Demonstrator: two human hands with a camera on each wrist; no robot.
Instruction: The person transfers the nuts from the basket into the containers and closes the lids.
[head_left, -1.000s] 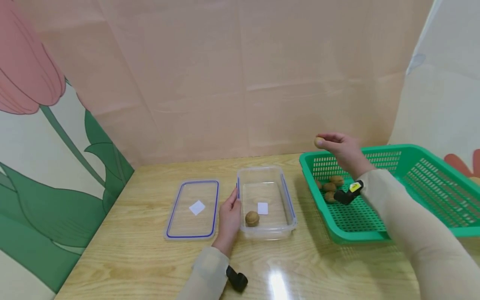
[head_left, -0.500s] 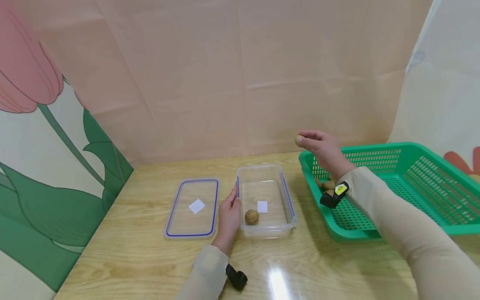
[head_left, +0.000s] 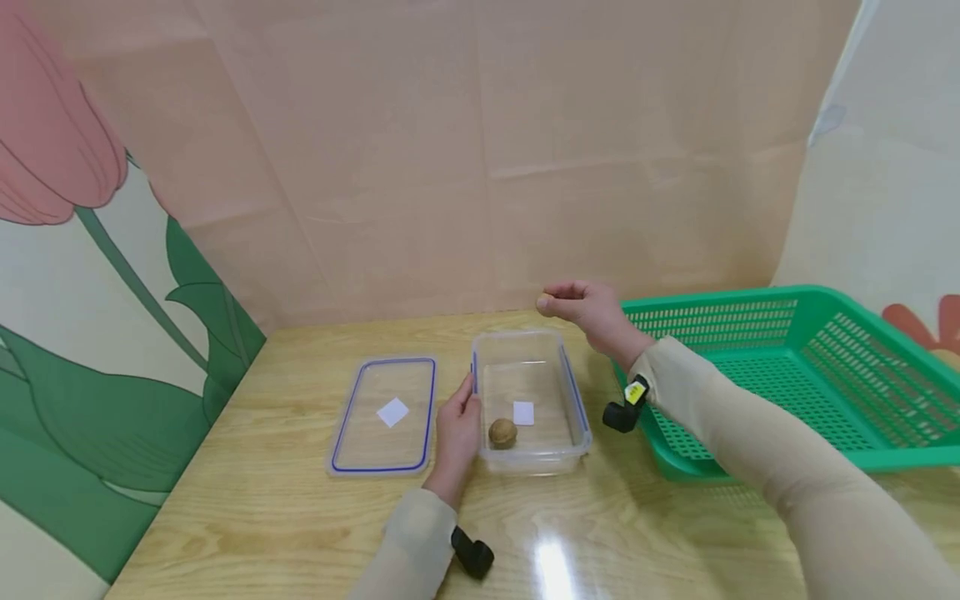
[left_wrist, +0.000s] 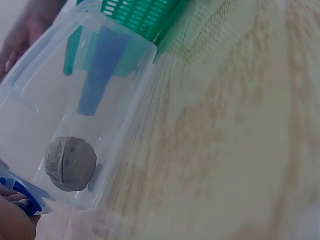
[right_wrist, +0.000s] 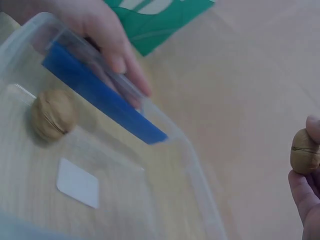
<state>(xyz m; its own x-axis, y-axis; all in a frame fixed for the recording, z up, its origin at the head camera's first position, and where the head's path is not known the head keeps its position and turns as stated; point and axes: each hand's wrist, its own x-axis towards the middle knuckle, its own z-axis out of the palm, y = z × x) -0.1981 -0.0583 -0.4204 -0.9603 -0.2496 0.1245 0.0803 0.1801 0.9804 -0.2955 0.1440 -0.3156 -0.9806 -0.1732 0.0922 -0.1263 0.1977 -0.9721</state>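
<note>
Green basket (head_left: 750,294), clear box (head_left: 534,462), held walnut (right_wrist: 304,151).
At right on the surface (head_left: 277,517), the basket; at centre, the box, its side touched by outstretched fingers of the left hand (head_left: 459,427). Near the box's far end, the held walnut, pinched in the right hand's fingers (right_wrist: 300,192); low, gentle release advised, clear of the boxed walnut (head_left: 502,432).

At the right wrist view's edge we lose part of the pinched walnut (right_wrist: 304,155) and most of the right hand (head_left: 596,318); in the head view, the right sleeve (head_left: 772,458) partly hides the green basket (head_left: 795,392), its right end cropped; we cannot read the yellow tag (head_left: 636,390).
</note>
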